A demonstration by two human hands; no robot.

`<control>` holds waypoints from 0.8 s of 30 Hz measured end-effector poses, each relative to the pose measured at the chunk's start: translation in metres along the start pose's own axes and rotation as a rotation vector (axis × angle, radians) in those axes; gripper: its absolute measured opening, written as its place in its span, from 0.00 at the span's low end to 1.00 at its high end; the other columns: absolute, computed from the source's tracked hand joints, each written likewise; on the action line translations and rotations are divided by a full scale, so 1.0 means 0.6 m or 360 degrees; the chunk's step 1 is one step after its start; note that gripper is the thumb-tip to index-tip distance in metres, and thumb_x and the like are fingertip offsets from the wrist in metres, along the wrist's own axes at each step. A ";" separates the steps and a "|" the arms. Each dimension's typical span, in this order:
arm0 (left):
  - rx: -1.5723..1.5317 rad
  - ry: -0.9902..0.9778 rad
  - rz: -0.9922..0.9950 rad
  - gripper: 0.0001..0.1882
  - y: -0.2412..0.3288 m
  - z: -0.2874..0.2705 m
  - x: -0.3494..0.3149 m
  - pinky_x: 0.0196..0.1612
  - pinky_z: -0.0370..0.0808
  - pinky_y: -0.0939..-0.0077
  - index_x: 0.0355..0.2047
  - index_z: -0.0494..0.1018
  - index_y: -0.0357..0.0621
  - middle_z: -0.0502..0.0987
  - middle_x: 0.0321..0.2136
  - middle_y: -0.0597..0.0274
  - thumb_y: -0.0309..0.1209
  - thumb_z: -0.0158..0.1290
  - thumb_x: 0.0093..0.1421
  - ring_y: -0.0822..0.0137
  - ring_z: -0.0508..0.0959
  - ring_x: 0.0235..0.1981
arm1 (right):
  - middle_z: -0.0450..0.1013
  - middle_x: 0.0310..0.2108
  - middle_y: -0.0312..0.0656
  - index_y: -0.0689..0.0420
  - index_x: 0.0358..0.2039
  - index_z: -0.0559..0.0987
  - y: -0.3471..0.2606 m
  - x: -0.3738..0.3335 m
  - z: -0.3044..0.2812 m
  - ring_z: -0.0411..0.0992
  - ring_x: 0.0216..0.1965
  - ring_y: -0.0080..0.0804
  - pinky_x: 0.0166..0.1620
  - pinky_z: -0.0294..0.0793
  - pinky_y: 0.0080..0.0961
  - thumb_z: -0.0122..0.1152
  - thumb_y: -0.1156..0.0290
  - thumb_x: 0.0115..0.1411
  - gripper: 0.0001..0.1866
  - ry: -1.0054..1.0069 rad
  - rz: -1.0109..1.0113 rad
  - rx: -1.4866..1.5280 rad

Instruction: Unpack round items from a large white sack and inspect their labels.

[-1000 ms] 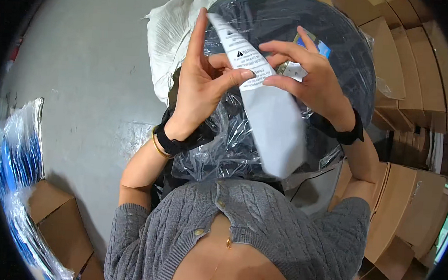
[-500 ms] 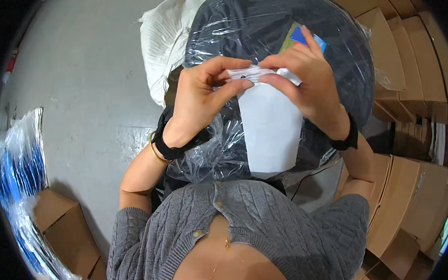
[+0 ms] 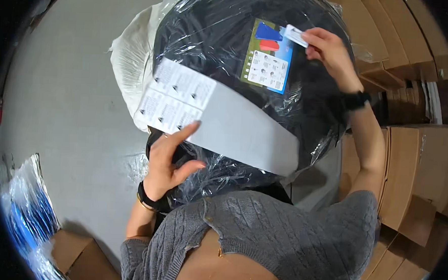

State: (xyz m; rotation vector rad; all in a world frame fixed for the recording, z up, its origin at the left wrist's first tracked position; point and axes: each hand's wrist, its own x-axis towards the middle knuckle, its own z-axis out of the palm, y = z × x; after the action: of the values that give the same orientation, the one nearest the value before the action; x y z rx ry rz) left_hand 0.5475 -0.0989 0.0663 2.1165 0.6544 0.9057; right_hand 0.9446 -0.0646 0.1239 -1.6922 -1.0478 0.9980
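Note:
A long white sheet (image 3: 250,128) lies slantwise over a round bundle wrapped in clear film over black (image 3: 214,33). Its left end carries a grid of printed labels (image 3: 173,94) with small black triangles. My left hand (image 3: 169,165) is at the sheet's near left edge, thumb and forefinger spread, the forefinger tip over the labels. Between the thumb and fingers of my right hand (image 3: 330,49) is a small flat white piece (image 3: 295,36) with a dark mark. It is over the upper right edge of a printed card (image 3: 266,71) with blue and red shapes.
Brown cardboard boxes (image 3: 402,174) are stacked along the right side. A white sack (image 3: 132,59) leans behind the bundle's left side. At lower left are a clear-wrapped blue bundle (image 3: 33,206) and a brown box (image 3: 83,257) on the grey floor (image 3: 80,82).
The white sheet has left my two hands and now lies turned sideways, labels toward the left. My right hand has moved up and right with the small white piece; my left hand has lowered and opened.

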 end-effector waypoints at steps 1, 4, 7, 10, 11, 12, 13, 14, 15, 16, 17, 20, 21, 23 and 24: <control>-0.0043 -0.0151 -0.0135 0.33 -0.002 0.001 -0.003 0.40 0.70 0.72 0.48 0.68 0.35 0.75 0.42 0.50 0.42 0.63 0.44 0.56 0.76 0.36 | 0.72 0.25 0.35 0.61 0.34 0.77 0.020 0.024 -0.003 0.70 0.24 0.19 0.28 0.71 0.12 0.62 0.64 0.53 0.13 -0.0093 -0.0073 0.0054; -0.0070 -0.0337 -0.0287 0.30 -0.007 0.011 -0.008 0.41 0.70 0.72 0.47 0.69 0.37 0.75 0.40 0.50 0.37 0.63 0.45 0.56 0.76 0.37 | 0.70 0.22 0.31 0.59 0.33 0.76 0.057 0.087 0.015 0.68 0.21 0.14 0.24 0.69 0.10 0.61 0.66 0.54 0.10 -0.0059 -0.0007 -0.0141; -0.0098 -0.0377 -0.0355 0.28 -0.010 0.019 -0.009 0.41 0.70 0.72 0.47 0.70 0.39 0.75 0.39 0.51 0.34 0.63 0.45 0.56 0.76 0.37 | 0.72 0.22 0.32 0.60 0.31 0.77 0.065 0.117 0.039 0.68 0.20 0.14 0.23 0.69 0.09 0.63 0.65 0.53 0.11 -0.0173 -0.0056 -0.0160; -0.0152 -0.0327 -0.0357 0.28 -0.011 0.020 -0.011 0.41 0.70 0.72 0.47 0.70 0.40 0.75 0.38 0.50 0.33 0.63 0.45 0.55 0.76 0.37 | 0.72 0.23 0.33 0.61 0.31 0.77 0.062 0.124 0.057 0.68 0.19 0.14 0.22 0.69 0.09 0.63 0.66 0.52 0.11 -0.0248 0.0007 -0.0177; -0.0174 -0.0299 -0.0353 0.28 -0.011 0.021 -0.011 0.41 0.70 0.72 0.47 0.70 0.39 0.75 0.38 0.50 0.33 0.63 0.45 0.55 0.76 0.37 | 0.72 0.22 0.34 0.63 0.30 0.77 0.063 0.125 0.063 0.68 0.18 0.16 0.21 0.69 0.10 0.64 0.67 0.52 0.12 -0.0224 -0.0016 -0.0231; -0.0174 -0.0305 -0.0347 0.28 -0.012 0.020 -0.011 0.41 0.70 0.72 0.47 0.70 0.39 0.75 0.38 0.50 0.33 0.63 0.45 0.55 0.76 0.37 | 0.72 0.22 0.34 0.63 0.30 0.77 0.064 0.126 0.070 0.68 0.18 0.16 0.21 0.69 0.10 0.64 0.67 0.52 0.12 -0.0205 -0.0002 -0.0228; -0.0163 -0.0329 -0.0375 0.28 -0.013 0.020 -0.010 0.41 0.70 0.72 0.47 0.70 0.39 0.75 0.38 0.50 0.33 0.63 0.45 0.55 0.76 0.38 | 0.71 0.21 0.35 0.63 0.29 0.77 0.067 0.127 0.077 0.69 0.18 0.16 0.21 0.69 0.10 0.64 0.68 0.51 0.11 -0.0195 -0.0032 -0.0291; -0.0154 -0.0351 -0.0387 0.28 -0.014 0.021 -0.010 0.41 0.70 0.72 0.47 0.69 0.39 0.75 0.38 0.50 0.33 0.63 0.45 0.55 0.76 0.38 | 0.71 0.21 0.35 0.63 0.29 0.77 0.069 0.129 0.084 0.69 0.18 0.15 0.21 0.69 0.09 0.65 0.69 0.50 0.10 -0.0171 -0.0062 -0.0373; -0.0152 -0.0363 -0.0393 0.28 -0.014 0.021 -0.008 0.41 0.70 0.72 0.47 0.69 0.39 0.75 0.38 0.50 0.33 0.63 0.45 0.55 0.76 0.38 | 0.72 0.21 0.40 0.63 0.28 0.77 0.069 0.130 0.088 0.72 0.21 0.25 0.24 0.72 0.19 0.64 0.60 0.50 0.16 -0.0190 -0.0104 -0.0585; -0.0148 -0.0343 -0.0377 0.28 -0.014 0.022 -0.008 0.41 0.70 0.72 0.47 0.69 0.39 0.75 0.38 0.50 0.33 0.63 0.45 0.56 0.76 0.38 | 0.72 0.21 0.40 0.63 0.28 0.77 0.069 0.130 0.091 0.72 0.21 0.25 0.24 0.72 0.19 0.64 0.60 0.50 0.16 -0.0204 -0.0124 -0.0555; -0.0111 -0.0345 -0.0328 0.28 -0.013 0.023 -0.009 0.40 0.70 0.73 0.47 0.69 0.39 0.75 0.37 0.50 0.33 0.63 0.45 0.56 0.76 0.38 | 0.73 0.22 0.43 0.62 0.27 0.77 0.064 0.129 0.089 0.73 0.23 0.32 0.27 0.72 0.26 0.62 0.54 0.50 0.20 -0.0078 -0.0310 -0.1221; -0.0143 -0.0333 -0.0442 0.28 -0.009 0.023 -0.015 0.40 0.70 0.72 0.47 0.69 0.39 0.75 0.38 0.50 0.33 0.62 0.46 0.57 0.76 0.37 | 0.74 0.24 0.49 0.61 0.23 0.77 0.046 0.109 0.051 0.73 0.29 0.48 0.35 0.70 0.39 0.57 0.41 0.46 0.30 0.0048 -0.0467 -0.1858; -0.0137 -0.0340 -0.0426 0.28 -0.010 0.020 -0.017 0.40 0.70 0.72 0.47 0.69 0.39 0.75 0.38 0.50 0.33 0.62 0.46 0.57 0.76 0.37 | 0.74 0.24 0.48 0.61 0.27 0.77 0.039 0.097 0.027 0.73 0.29 0.47 0.35 0.70 0.38 0.59 0.42 0.45 0.29 0.0072 -0.0394 -0.2006; -0.0085 -0.0361 -0.0514 0.26 -0.016 0.014 -0.020 0.39 0.70 0.74 0.47 0.69 0.38 0.76 0.35 0.51 0.31 0.61 0.47 0.60 0.76 0.35 | 0.74 0.29 0.48 0.60 0.36 0.75 0.041 0.050 -0.038 0.72 0.34 0.47 0.39 0.70 0.36 0.62 0.46 0.44 0.29 0.0219 -0.0330 -0.2123; -0.0075 -0.0334 -0.0803 0.21 -0.024 0.006 -0.020 0.37 0.69 0.78 0.45 0.70 0.37 0.76 0.31 0.57 0.29 0.59 0.50 0.67 0.74 0.32 | 0.74 0.33 0.49 0.59 0.41 0.73 0.049 0.022 -0.070 0.71 0.37 0.48 0.41 0.69 0.35 0.64 0.48 0.43 0.31 0.0326 -0.0319 -0.2093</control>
State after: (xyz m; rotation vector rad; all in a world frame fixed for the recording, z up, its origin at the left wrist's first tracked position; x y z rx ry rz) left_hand 0.5405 -0.0999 0.0486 1.8430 0.9836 0.4105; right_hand 0.9939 -0.0707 0.1061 -2.5049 -1.8645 -0.1513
